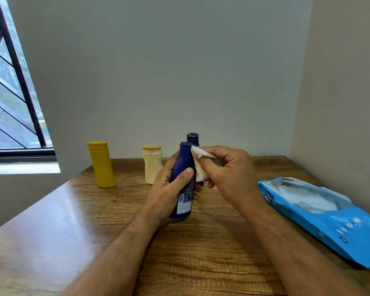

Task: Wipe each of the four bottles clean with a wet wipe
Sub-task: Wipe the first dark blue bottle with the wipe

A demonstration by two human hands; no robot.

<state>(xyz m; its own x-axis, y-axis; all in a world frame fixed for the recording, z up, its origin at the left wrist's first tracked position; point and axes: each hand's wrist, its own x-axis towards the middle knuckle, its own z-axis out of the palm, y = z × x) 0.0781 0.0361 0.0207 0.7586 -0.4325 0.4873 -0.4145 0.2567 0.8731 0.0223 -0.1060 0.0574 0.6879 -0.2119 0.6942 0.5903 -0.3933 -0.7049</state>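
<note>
The dark blue bottle [183, 180] is gripped upright by the left hand [169, 189], steadied for wiping; the wet wipe [199, 165], pinched in the right hand [224, 169], is pressed beside the left thumb, seemingly against its shoulder.

Both forearms extend forward, bare. My left hand [169, 189] curls around what it grips, thumb laid across the front. My right hand [222, 169] pinches with fingers bent, wrist raised.
</note>
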